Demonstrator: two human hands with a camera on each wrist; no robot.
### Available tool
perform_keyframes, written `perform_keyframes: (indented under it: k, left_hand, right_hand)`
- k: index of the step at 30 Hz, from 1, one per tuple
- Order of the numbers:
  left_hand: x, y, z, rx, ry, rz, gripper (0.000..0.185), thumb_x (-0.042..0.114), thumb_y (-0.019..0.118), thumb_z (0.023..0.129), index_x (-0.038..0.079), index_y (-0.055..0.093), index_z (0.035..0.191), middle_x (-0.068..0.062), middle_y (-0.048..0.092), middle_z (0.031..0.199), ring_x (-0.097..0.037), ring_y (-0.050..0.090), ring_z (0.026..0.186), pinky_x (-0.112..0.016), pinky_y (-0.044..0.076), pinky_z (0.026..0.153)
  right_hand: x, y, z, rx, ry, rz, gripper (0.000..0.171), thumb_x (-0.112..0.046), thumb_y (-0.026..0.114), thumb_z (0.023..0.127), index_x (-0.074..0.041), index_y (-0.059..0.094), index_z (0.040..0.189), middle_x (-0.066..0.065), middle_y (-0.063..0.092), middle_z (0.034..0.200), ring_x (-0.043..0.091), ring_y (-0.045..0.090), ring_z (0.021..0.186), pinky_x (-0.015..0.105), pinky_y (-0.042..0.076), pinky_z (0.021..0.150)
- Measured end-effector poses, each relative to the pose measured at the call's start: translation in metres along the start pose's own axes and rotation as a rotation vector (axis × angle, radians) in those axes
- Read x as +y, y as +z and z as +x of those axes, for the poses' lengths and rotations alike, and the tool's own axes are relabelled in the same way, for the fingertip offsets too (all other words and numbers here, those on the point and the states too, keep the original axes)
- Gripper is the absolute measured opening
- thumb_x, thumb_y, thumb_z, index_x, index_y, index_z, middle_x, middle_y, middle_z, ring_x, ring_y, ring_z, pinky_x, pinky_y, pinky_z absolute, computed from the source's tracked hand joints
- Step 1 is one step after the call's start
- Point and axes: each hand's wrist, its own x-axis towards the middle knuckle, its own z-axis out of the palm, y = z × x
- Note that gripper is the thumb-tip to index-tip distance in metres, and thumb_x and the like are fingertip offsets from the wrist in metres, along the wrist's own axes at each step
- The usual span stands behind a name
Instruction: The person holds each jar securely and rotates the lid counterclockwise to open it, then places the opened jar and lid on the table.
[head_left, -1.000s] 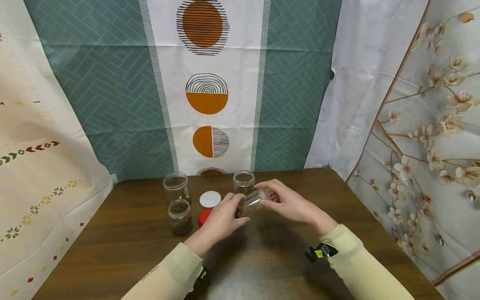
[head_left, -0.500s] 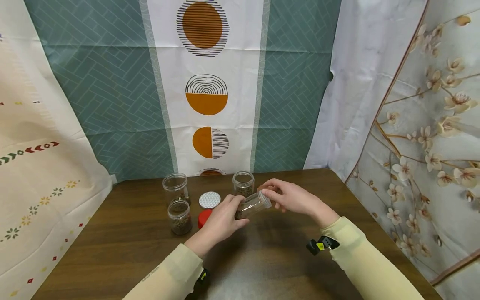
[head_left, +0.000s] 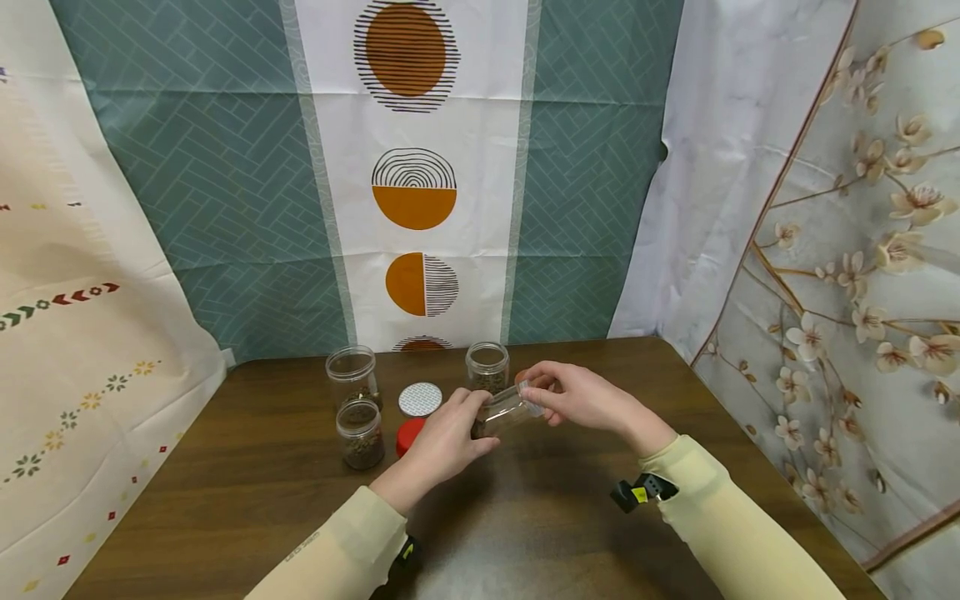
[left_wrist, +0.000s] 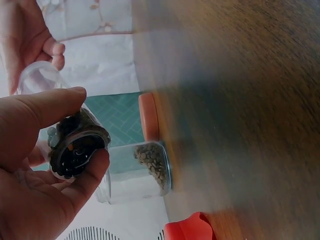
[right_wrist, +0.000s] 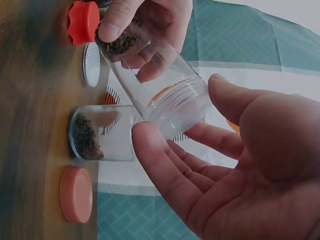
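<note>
A clear screw-top jar (head_left: 510,408) is held tilted above the table, its threaded mouth toward the right. My left hand (head_left: 450,429) grips it around the base, where dark dried bits show through the wall in the right wrist view. At the mouth end, my right hand (head_left: 577,396) pinches the rim between thumb and index finger (right_wrist: 147,131), the other fingers loosely bent below. Just behind stands another clear jar (head_left: 487,367), upright and lidless, with brown pellet-like bits in it.
Two more lidless jars, a larger one (head_left: 351,375) and a smaller one (head_left: 362,437), stand at the left with dried bits inside. Between them and my left hand lie a white-faced lid (head_left: 420,399) and a red lid (head_left: 408,434). A pink lid (right_wrist: 76,194) sits beside the back jar.
My right fingers have shifted their hold at the jar's mouth, loosening and then pinching the rim again. The left hand and the standing jars have stayed in place.
</note>
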Motion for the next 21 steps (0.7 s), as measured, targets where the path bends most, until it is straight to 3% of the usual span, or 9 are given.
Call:
perform_keyframes:
  k: [5, 12, 21]
  left_hand:
    - [0.0008, -0.0008, 0.0004, 0.000, -0.001, 0.000, 0.061, 0.021, 0.095, 0.091, 0.005, 0.064, 0.141, -0.012, 0.063, 0.118, -0.022, 0.061, 0.092, -0.044, 0.057, 0.083]
    - [0.0011, -0.0012, 0.0006, -0.004, 0.000, -0.003, 0.060, 0.021, 0.095, 0.091, 0.005, 0.064, 0.141, -0.012, 0.064, 0.120, -0.023, 0.062, 0.093, -0.045, 0.057, 0.084]
    - [0.0003, -0.0017, 0.0014, -0.010, -0.007, 0.000, 0.061, 0.021, 0.095, 0.090, 0.006, 0.064, 0.140, -0.014, 0.064, 0.123, -0.023, 0.063, 0.095, -0.044, 0.057, 0.085]
  right_hand:
    - [0.0015, -0.0007, -0.0007, 0.002, -0.033, -0.026, 0.041, -0.036, 0.072, 0.110, -0.013, 0.067, 0.143, 0.004, 0.073, 0.115, 0.022, 0.073, 0.085, 0.045, 0.064, 0.081]
    - [0.0051, -0.0019, -0.0018, -0.020, -0.083, -0.005, 0.044, -0.033, 0.073, 0.109, -0.011, 0.065, 0.146, 0.009, 0.071, 0.124, 0.031, 0.075, 0.101, 0.048, 0.064, 0.088]
    - [0.0086, -0.0039, -0.0032, 0.020, -0.164, -0.109, 0.045, -0.031, 0.077, 0.106, -0.016, 0.065, 0.147, -0.001, 0.071, 0.123, 0.018, 0.071, 0.103, 0.042, 0.058, 0.087]
